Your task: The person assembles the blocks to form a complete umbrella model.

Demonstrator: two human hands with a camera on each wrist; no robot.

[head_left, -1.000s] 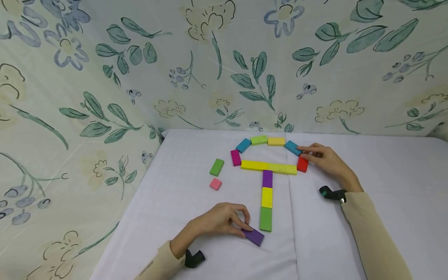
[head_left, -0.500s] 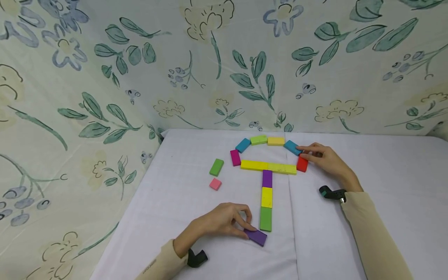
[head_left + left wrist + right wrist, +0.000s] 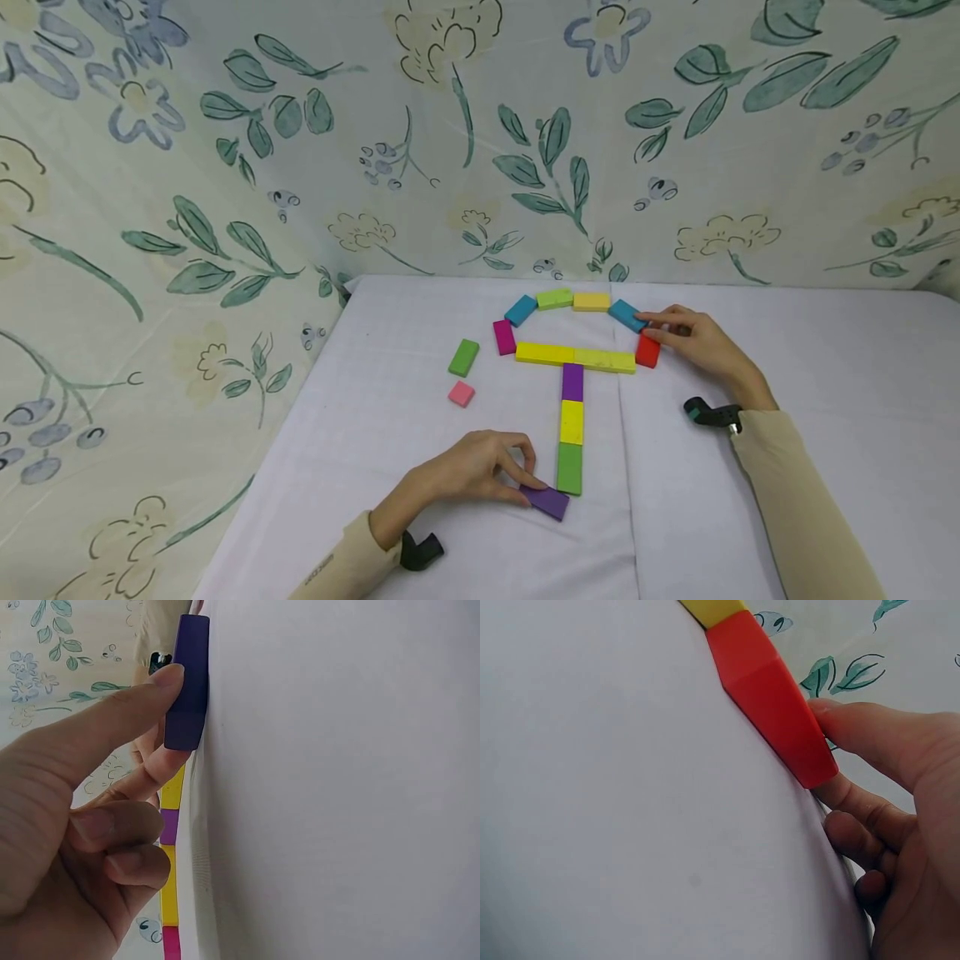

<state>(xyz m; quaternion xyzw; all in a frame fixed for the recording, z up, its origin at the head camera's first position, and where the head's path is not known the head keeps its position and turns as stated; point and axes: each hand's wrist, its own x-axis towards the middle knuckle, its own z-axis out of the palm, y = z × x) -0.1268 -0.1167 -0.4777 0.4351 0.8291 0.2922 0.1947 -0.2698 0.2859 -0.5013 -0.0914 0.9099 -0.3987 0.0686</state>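
Observation:
My left hand (image 3: pixel 476 468) pinches a dark purple block (image 3: pixel 549 504) by one end, between thumb and fingers. That block lies slanted, its far corner right at the lower end of a green block (image 3: pixel 570 469). In the left wrist view the thumb presses on the purple block (image 3: pixel 187 682), with a fingertip under its near end. My right hand (image 3: pixel 696 343) has its thumb on a red block (image 3: pixel 648 351) and its index fingertip at the end of a blue block (image 3: pixel 627 315). The right wrist view has the thumb at the edge of the red block (image 3: pixel 772 697).
Above the green block, a yellow block (image 3: pixel 572 422) and a purple block (image 3: pixel 572 382) run up to a yellow row (image 3: pixel 543 353). An arch of coloured blocks curves over that row. A loose green block (image 3: pixel 464 357) and a pink block (image 3: pixel 461 393) lie left.
My left hand has shifted the purple block slightly right, then slightly up toward the green block. My right hand has stayed where it was.

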